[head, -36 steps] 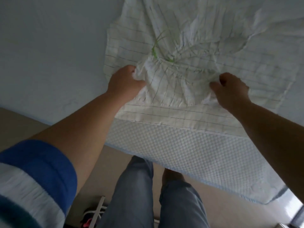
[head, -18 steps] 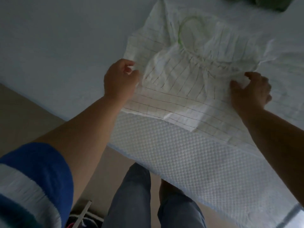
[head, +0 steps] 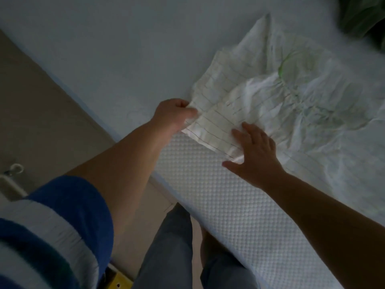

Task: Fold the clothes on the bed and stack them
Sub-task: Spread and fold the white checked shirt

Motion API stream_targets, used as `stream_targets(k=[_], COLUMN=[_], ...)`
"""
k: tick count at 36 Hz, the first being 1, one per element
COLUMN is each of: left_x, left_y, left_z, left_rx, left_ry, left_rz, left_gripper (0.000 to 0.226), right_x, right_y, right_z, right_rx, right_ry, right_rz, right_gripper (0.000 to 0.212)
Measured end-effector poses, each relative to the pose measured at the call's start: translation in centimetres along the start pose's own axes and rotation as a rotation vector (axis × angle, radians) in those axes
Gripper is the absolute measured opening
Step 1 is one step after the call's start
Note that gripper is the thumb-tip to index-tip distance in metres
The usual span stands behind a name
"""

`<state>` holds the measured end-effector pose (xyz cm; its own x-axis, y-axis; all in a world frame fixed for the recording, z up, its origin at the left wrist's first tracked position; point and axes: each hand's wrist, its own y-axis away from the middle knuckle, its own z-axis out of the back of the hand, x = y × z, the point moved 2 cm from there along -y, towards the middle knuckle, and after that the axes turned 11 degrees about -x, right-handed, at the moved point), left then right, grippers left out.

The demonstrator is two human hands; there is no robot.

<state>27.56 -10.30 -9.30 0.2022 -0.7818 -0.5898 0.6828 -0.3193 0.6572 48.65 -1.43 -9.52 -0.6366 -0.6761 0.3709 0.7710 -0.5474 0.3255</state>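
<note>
Sleeve (head: 52,226): blue and white, nearest the camera, on the left arm. Legs (head: 173,253): in grey trousers, standing against the quilted bed (head: 218,195) side. Right hand (head: 257,155): fingers straight and spread, palm down on the near edge of the garment (head: 260,97). Left hand (head: 174,113): fingers curled, pinching the garment's near-left corner. Garment: white with thin lines, crumpled, lying on the bed at its edge. Dark green cloth (head: 362,15): far right, blurred.
</note>
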Motion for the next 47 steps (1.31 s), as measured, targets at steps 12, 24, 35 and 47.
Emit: stream_targets(k=[12, 24, 35, 47], left_x=[0.4, 0.8, 0.2, 0.9], left_y=[-2.2, -3.2, -3.6, -3.1], left_z=[1.2, 1.0, 2.0, 1.7], left_rx=[0.165, -0.275, -0.102, -0.222], left_ry=[0.259, -0.134, -0.055, -0.035], left_rz=[0.281, -0.190, -0.055, -0.257], left_gripper=[0.046, 0.032, 0.010, 0.036], right_x=[0.5, 3.4, 7.1, 7.2], right_y=[-0.4, -3.6, -23.6, -24.6], right_z=[-1.2, 2.9, 6.2, 9.3], right_rx=[-0.024, -0.258, 0.015, 0.119], right_ry=[0.076, -0.078, 0.183, 0.468], right_rz=[0.037, 0.037, -0.018, 0.331], right_gripper=[0.061, 0.047, 0.047, 0.031])
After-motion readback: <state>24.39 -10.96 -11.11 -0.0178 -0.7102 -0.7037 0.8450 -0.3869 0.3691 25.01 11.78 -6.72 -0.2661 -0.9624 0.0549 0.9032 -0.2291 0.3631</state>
